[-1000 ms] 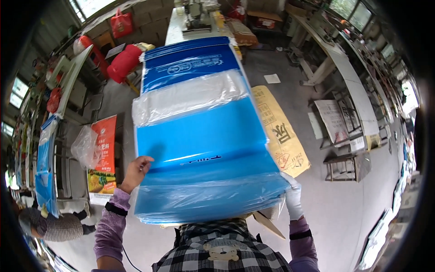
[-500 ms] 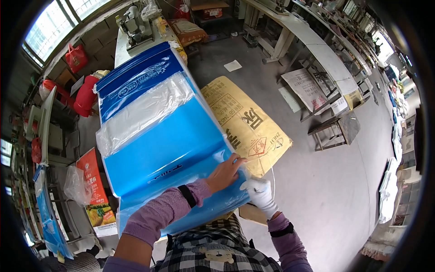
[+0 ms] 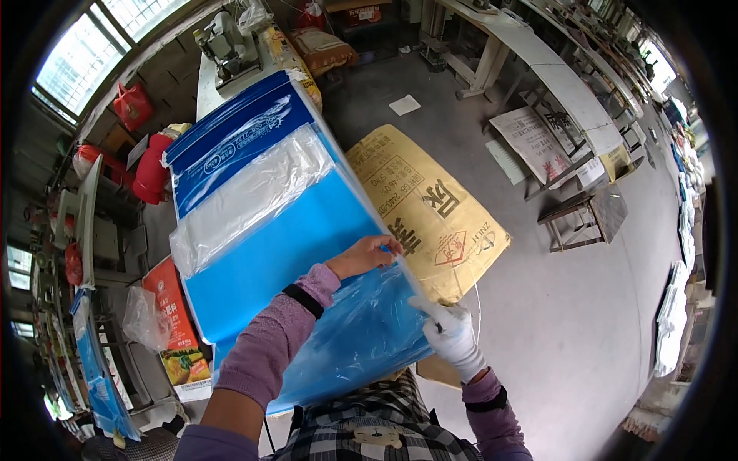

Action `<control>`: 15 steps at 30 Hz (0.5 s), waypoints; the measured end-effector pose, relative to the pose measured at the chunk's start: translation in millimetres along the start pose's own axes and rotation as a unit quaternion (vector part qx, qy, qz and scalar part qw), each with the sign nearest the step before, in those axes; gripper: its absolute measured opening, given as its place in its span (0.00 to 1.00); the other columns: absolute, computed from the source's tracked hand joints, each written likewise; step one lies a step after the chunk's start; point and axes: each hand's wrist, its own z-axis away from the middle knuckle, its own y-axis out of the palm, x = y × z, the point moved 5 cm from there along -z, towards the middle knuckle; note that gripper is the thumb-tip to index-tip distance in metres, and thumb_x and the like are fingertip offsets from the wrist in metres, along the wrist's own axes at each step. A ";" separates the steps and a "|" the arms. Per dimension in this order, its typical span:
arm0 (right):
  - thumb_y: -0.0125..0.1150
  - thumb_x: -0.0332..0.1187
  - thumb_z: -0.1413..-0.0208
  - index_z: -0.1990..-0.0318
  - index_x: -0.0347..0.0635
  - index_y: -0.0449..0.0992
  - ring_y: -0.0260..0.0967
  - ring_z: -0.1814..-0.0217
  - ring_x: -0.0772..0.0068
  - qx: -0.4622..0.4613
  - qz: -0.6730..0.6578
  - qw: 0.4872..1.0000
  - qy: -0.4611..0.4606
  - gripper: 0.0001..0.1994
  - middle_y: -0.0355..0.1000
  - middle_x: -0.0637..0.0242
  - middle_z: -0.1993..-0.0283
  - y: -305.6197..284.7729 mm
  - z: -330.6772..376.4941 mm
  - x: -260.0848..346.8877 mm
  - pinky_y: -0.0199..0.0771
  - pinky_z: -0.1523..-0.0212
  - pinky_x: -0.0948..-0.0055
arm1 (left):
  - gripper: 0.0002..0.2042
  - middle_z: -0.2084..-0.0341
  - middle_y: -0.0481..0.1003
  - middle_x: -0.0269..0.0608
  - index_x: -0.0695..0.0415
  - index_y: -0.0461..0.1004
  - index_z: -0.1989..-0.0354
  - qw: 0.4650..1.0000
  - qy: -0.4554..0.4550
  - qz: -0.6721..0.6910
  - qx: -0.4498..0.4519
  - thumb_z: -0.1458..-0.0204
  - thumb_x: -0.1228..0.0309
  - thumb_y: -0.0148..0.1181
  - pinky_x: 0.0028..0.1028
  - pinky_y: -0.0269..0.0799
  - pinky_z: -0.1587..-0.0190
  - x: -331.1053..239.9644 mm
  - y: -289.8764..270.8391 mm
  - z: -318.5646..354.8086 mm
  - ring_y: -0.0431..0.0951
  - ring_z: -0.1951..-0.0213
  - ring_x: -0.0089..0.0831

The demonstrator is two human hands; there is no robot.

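**Both hands on the right edge of the blue bag**

So, the big blue bag (image 3: 284, 253) fills the middle of the frame, running from the upper left down toward the lower centre, with a clear plastic band (image 3: 246, 200) across it and a darker blue printed end toward the top. It lies flat and stretched out in front of the person.

Left hand (image 3: 369, 255) is bare and reaches across the bag to its right edge, just right of centre; its grip is pinched closed on that edge, fingers curled over it. Right hand (image 3: 453, 334) wears a white glove and sits lower right of centre, grip closed on the same edge further down, where the film looks crinkled and shiny.

Just right of the bag, a yellow woven sack (image 3: 427, 211) lies flat on the grey floor (image 3: 569, 338), its left side tucked under the bag's edge.

At the upper left a sewing machine (image 3: 227, 42) stands on a white counter (image 3: 201, 84). A red bag (image 3: 132, 105) hangs further left. An orange printed bag (image 3: 173, 326) sits at lower left, with a small metal stool (image 3: 584, 219) at right.
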 end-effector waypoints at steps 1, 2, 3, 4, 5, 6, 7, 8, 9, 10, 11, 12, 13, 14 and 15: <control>0.56 0.18 0.58 0.54 0.43 0.79 0.68 0.83 0.69 0.002 0.031 0.999 0.006 0.21 0.70 0.64 0.81 1.0 -1.0 -1.1 0.69 0.79 0.72 | 0.09 0.78 0.74 0.38 0.64 0.76 0.67 1.000 -0.002 0.005 -0.001 0.49 0.70 0.60 0.27 0.71 0.65 -1.6 2.2 1.7 0.74 0.71 0.22; 0.56 0.19 0.58 0.51 0.42 0.78 0.68 0.83 0.70 0.004 0.064 0.998 0.013 0.22 0.70 0.64 0.81 2.5 -2.0 -2.5 0.69 0.78 0.72 | 0.10 0.78 0.74 0.40 0.63 0.77 0.67 0.987 0.000 -0.158 -0.004 0.49 0.67 0.61 0.29 0.71 0.66 -2.9 7.8 1.4 0.75 0.72 0.25; 0.56 0.19 0.58 0.51 0.42 0.78 0.68 0.83 0.70 0.012 0.067 0.998 0.017 0.22 0.70 0.64 0.81 5.3 -3.7 -4.7 0.69 0.78 0.72 | 0.11 0.79 0.74 0.41 0.63 0.77 0.68 0.949 0.002 -0.315 -0.005 0.49 0.65 0.63 0.30 0.71 0.66 -2.1 13.8 -1.4 0.75 0.73 0.28; 0.56 0.19 0.58 0.52 0.43 0.78 0.69 0.82 0.68 0.036 0.102 0.994 0.020 0.22 0.71 0.63 0.79 10.5 -8.1 -5.3 0.70 0.77 0.71 | 0.11 0.79 0.74 0.41 0.63 0.77 0.68 0.952 -0.002 -0.307 -0.011 0.49 0.65 0.63 0.30 0.71 0.66 0.0 14.0 -3.9 0.75 0.73 0.28; 0.55 0.20 0.58 0.52 0.43 0.78 0.70 0.81 0.66 0.064 0.134 0.989 0.024 0.22 0.73 0.61 0.77 14.7 -6.7 -4.7 0.71 0.77 0.70 | 0.12 0.81 0.74 0.43 0.62 0.78 0.69 0.937 0.033 -0.348 -0.014 0.49 0.63 0.63 0.33 0.70 0.68 2.4 19.6 -5.3 0.75 0.75 0.33; 0.54 0.20 0.58 0.52 0.44 0.79 0.71 0.80 0.65 0.093 0.167 0.981 0.028 0.22 0.75 0.60 0.75 18.1 -5.3 -3.8 0.71 0.76 0.69 | 0.13 0.82 0.74 0.45 0.61 0.79 0.70 0.919 0.067 -0.389 -0.017 0.49 0.61 0.64 0.36 0.69 0.69 4.9 25.2 -6.2 0.75 0.76 0.37; 0.53 0.19 0.57 0.56 0.44 0.81 0.72 0.78 0.64 0.085 0.109 0.988 0.070 0.19 0.75 0.60 0.75 14.9 -5.5 3.4 0.73 0.74 0.69 | 0.13 0.82 0.74 0.45 0.61 0.79 0.70 0.924 0.059 -0.377 -0.021 0.49 0.61 0.64 0.36 0.69 0.69 12.2 30.1 -9.9 0.75 0.76 0.37; 0.53 0.19 0.57 0.56 0.44 0.81 0.72 0.78 0.64 0.091 0.111 0.987 0.066 0.19 0.75 0.60 0.75 18.4 -5.5 3.8 0.73 0.74 0.69 | 0.13 0.83 0.74 0.45 0.60 0.79 0.72 0.936 0.081 -0.341 -0.037 0.50 0.61 0.64 0.38 0.69 0.70 11.7 23.9 -19.2 0.75 0.77 0.40; 0.51 0.18 0.57 0.60 0.43 0.81 0.73 0.78 0.65 0.064 0.075 0.995 0.011 0.18 0.76 0.60 0.74 20.2 -5.5 8.7 0.74 0.74 0.71 | 0.13 0.84 0.74 0.46 0.59 0.79 0.74 0.945 0.103 -0.307 -0.054 0.50 0.61 0.65 0.40 0.69 0.70 12.3 18.3 -21.5 0.75 0.78 0.43; 0.49 0.17 0.57 0.63 0.41 0.82 0.73 0.78 0.67 0.032 0.045 0.998 -0.038 0.17 0.76 0.59 0.74 19.9 -3.6 11.4 0.75 0.74 0.72 | 0.13 0.84 0.74 0.46 0.59 0.79 0.74 0.945 0.107 -0.304 -0.052 0.50 0.61 0.65 0.40 0.69 0.70 16.1 19.9 -22.3 0.75 0.78 0.43; 0.49 0.17 0.57 0.63 0.41 0.82 0.73 0.78 0.67 0.031 0.046 0.998 -0.041 0.17 0.76 0.59 0.74 21.5 1.4 4.8 0.75 0.74 0.72 | 0.13 0.83 0.74 0.46 0.59 0.78 0.73 0.934 0.112 -0.326 -0.099 0.50 0.61 0.65 0.39 0.69 0.71 16.5 15.4 -16.8 0.75 0.78 0.42; 0.48 0.17 0.54 0.63 0.41 0.81 0.73 0.77 0.69 0.038 -0.015 0.999 0.013 0.16 0.78 0.61 0.71 20.8 8.9 -9.4 0.75 0.73 0.74 | 0.12 0.82 0.75 0.46 0.59 0.77 0.73 0.918 0.117 -0.348 -0.148 0.50 0.61 0.65 0.39 0.69 0.71 14.0 8.3 -11.0 0.76 0.78 0.41; 0.48 0.17 0.50 0.64 0.41 0.81 0.72 0.77 0.72 0.047 -0.079 0.994 0.064 0.15 0.79 0.62 0.68 22.3 14.1 -16.4 0.75 0.73 0.76 | 0.12 0.82 0.75 0.46 0.59 0.77 0.73 0.915 0.118 -0.352 -0.155 0.50 0.61 0.65 0.39 0.69 0.71 9.9 -2.5 -1.5 0.76 0.78 0.41; 0.48 0.17 0.50 0.64 0.41 0.81 0.72 0.77 0.72 0.049 -0.083 0.994 0.057 0.15 0.79 0.62 0.68 22.8 17.7 -11.0 0.75 0.73 0.76 | 0.11 0.82 0.75 0.46 0.59 0.77 0.73 0.885 0.110 -0.384 -0.238 0.49 0.63 0.65 0.38 0.69 0.72 3.7 -22.6 16.3 0.76 0.78 0.40; 0.46 0.18 0.48 0.64 0.41 0.81 0.71 0.77 0.76 0.037 -0.169 0.970 0.170 0.15 0.78 0.65 0.68 24.7 22.0 -15.2 0.73 0.74 0.79 | 0.10 0.81 0.75 0.45 0.60 0.76 0.72 0.846 0.101 -0.413 -0.321 0.49 0.64 0.64 0.37 0.69 0.73 -3.4 -43.4 39.3 0.76 0.79 0.39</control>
